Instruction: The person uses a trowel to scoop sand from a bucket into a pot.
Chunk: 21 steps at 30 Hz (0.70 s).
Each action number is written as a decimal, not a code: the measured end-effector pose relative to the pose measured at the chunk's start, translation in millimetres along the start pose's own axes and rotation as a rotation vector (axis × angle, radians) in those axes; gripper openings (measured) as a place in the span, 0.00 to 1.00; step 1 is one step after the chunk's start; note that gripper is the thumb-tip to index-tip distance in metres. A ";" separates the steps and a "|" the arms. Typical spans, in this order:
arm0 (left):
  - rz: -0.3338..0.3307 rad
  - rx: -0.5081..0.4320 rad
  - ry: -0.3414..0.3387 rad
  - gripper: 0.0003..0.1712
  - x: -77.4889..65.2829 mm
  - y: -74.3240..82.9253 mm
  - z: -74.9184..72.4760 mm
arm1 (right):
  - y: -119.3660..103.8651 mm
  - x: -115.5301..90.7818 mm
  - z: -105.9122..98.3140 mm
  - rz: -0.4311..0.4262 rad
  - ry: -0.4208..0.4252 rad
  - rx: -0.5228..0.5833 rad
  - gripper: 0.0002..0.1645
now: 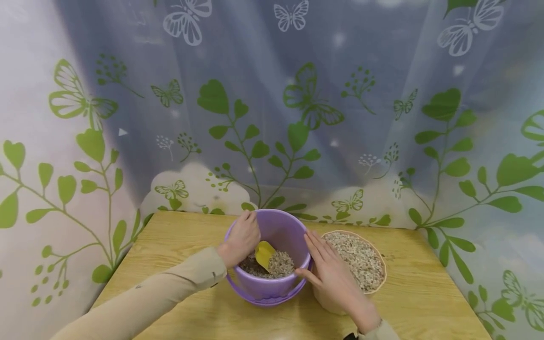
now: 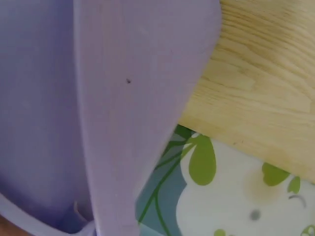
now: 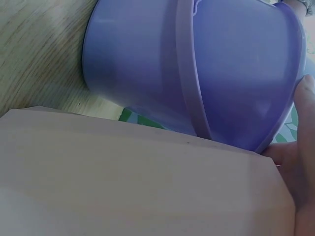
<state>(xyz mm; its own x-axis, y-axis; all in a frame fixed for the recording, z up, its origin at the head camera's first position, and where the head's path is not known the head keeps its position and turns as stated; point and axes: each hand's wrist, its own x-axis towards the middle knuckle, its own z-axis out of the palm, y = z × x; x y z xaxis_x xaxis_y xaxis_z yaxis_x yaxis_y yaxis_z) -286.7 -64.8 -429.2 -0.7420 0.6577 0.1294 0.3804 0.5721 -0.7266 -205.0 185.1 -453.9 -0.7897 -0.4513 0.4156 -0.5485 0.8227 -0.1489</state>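
Note:
In the head view, a purple bucket [image 1: 272, 283] stands on the table with brownish grain [image 1: 282, 264] inside. My left hand [image 1: 241, 238] is over the bucket's left rim, fingers curled. It grips a small yellow scoop [image 1: 264, 254], whose blade lies at the grain inside; its handle is hidden by the hand. My right hand [image 1: 333, 274] rests against the bucket's right rim with fingers fairly straight and thumb spread. The right wrist view shows the right thumb [image 3: 306, 91] at the rim of the bucket [image 3: 236, 73]. The left wrist view shows only the bucket wall [image 2: 128, 123].
A pale, many-sided container [image 1: 384, 278] full of light grain [image 1: 354, 257] stands right of the bucket, partly behind my right hand. Both stand on a wooden table [image 1: 187, 226]. A curtain [image 1: 263, 94] printed with butterflies and leaves hangs behind the table's back edge.

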 end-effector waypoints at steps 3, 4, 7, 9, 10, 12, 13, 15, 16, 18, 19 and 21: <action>0.052 -0.014 0.119 0.17 0.0 0.9 4.3 | 0.4 -0.3 1.2 -0.007 0.008 0.003 0.53; 0.066 -0.018 0.152 0.18 0.0 1.4 5.1 | 0.6 -0.2 1.7 -0.011 0.011 0.002 0.53; 0.082 -0.046 0.219 0.22 -0.5 2.8 6.2 | 0.5 0.4 2.3 -0.019 0.021 0.002 0.53; 0.074 -0.082 0.252 0.23 -1.6 3.4 5.9 | 0.1 0.4 2.1 -0.022 0.023 0.002 0.53; 0.069 -0.104 0.268 0.24 -2.4 3.5 5.2 | -0.1 0.3 1.9 -0.021 0.024 0.002 0.53; 0.065 -0.146 0.283 0.25 -4.3 3.7 3.5 | -0.3 0.0 1.2 -0.018 0.025 0.005 0.53; 0.063 -0.167 0.280 0.25 -5.6 3.5 2.1 | -0.4 -0.2 1.0 -0.017 0.025 0.007 0.53; 0.055 -0.212 0.241 0.25 -8.9 2.9 -0.9 | -0.2 -0.2 1.0 -0.014 0.024 0.014 0.53; 0.050 -0.234 0.211 0.25 -10.4 2.7 -2.1 | -0.1 -0.2 1.2 -0.013 0.024 0.017 0.53; 0.035 -0.293 0.144 0.25 -13.2 1.9 -4.2 | 0.4 -0.4 1.9 -0.012 0.024 0.022 0.53; 0.026 -0.320 0.111 0.25 -14.4 1.5 -5.0 | 0.6 -0.5 2.3 -0.011 0.024 0.026 0.53; 0.008 -0.370 0.049 0.25 -16.3 1.1 -5.0 | 0.8 -0.8 3.3 -0.014 0.023 0.030 0.53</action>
<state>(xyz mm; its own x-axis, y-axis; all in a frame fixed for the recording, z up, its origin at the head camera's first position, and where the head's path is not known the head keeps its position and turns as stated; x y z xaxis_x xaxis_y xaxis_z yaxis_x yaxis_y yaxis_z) -271.4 -72.5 -428.8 -0.7141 0.6806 0.1636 0.5666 0.6992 -0.4359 -205.8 185.0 -457.3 -0.7757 -0.4542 0.4383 -0.5677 0.8055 -0.1700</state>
